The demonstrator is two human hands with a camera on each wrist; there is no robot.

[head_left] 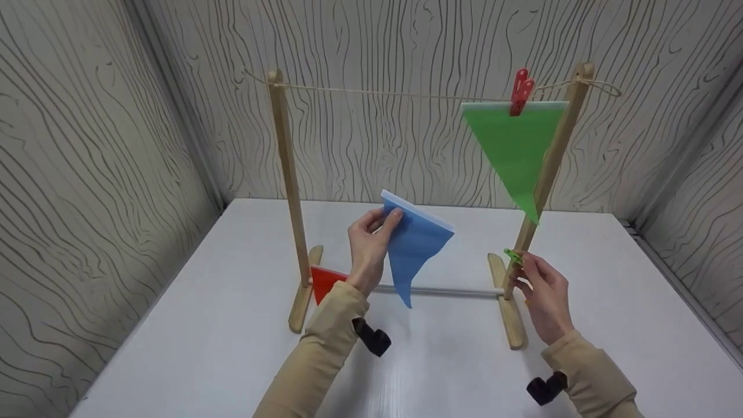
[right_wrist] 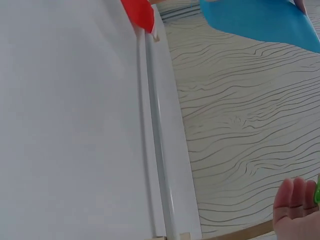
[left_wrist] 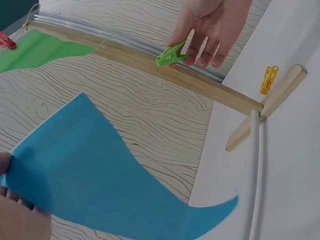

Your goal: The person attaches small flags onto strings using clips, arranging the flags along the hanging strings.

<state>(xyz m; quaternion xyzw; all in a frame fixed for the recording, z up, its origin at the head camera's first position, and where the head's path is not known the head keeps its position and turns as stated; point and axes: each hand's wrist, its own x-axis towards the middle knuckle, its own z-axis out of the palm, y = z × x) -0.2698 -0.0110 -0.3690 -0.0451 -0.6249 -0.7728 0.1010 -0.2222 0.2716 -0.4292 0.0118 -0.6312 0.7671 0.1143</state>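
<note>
Two sleeved grips (head_left: pixel 368 247) (head_left: pixel 547 295) hold one blue flag (head_left: pixel 417 244), one green clip (left_wrist: pixel 171 55).

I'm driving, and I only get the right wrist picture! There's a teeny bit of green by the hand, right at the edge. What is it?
Observer: It's a green clothespin, pinched in the right hand.
Operator: Ooh! Is anything hung up high where I can't see?
Observer: Yes, the head view shows a green flag hanging from the string, with a red clothespin on its top edge.
Operator: Are there any more clips lying around?
Observer: One, in the left wrist view: a yellow clothespin on the white table, beside a wooden foot of the stand.
</note>
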